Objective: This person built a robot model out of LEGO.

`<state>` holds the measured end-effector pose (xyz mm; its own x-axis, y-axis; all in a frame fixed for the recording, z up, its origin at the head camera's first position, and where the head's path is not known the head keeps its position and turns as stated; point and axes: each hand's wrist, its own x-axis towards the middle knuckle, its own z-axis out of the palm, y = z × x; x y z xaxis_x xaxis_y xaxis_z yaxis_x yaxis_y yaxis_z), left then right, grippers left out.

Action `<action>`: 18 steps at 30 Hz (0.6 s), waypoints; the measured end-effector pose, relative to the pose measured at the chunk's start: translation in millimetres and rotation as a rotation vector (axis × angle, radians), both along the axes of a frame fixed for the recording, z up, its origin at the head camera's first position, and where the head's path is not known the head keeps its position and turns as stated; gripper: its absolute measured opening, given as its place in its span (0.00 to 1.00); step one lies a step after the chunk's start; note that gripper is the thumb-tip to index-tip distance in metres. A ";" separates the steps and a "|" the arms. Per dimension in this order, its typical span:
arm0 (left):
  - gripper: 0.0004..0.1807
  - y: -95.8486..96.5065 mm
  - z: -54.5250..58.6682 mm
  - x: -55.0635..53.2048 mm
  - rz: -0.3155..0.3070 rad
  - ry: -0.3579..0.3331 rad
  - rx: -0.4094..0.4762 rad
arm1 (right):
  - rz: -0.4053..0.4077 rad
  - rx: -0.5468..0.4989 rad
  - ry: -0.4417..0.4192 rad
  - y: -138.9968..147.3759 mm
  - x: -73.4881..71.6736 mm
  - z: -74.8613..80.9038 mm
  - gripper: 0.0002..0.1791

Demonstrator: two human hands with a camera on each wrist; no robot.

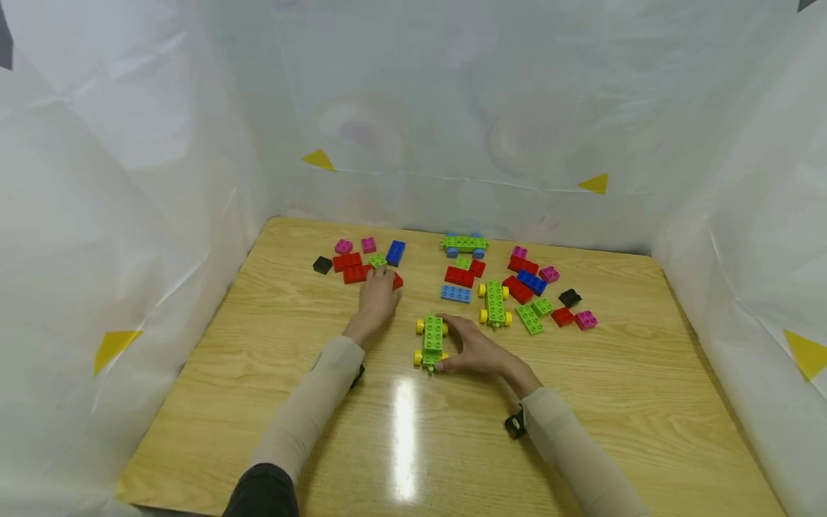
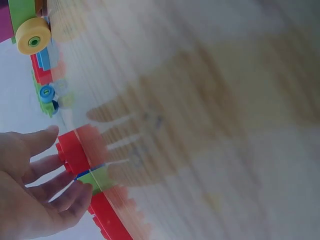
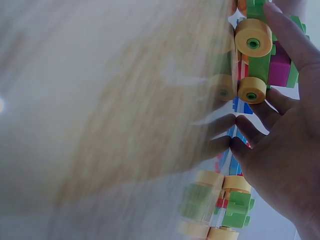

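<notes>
Right hand grips one yellow-wheeled car; two other cars apart.

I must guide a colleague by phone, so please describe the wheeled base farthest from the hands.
On the wooden table, look to the far edge's middle. There stands a green base, behind a small green brick. Its wheels are blue; both nearer bases have yellow ones.

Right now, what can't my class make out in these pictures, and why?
Head view: part of the box-shaped red plastic brick, hidden by the left hand.
Head view: the purple plastic brick in the green, yellow-wheeled plastic car, hidden under a green top brick.
Left wrist view: most of the car, cut off by picture edges.
</notes>
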<state>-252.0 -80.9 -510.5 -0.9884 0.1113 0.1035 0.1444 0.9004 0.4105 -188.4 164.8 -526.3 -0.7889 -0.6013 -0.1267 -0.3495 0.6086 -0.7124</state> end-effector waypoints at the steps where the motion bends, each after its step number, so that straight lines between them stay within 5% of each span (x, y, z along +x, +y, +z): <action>1: 0.21 0.1 0.7 -1.3 -0.003 -0.001 0.004 | 0.002 -0.005 0.004 0.4 -1.1 0.7 0.57; 18: 0.10 -3.9 -2.6 2.0 -0.133 -0.058 0.155 | 0.004 -0.006 0.004 0.7 -0.9 2.3 0.57</action>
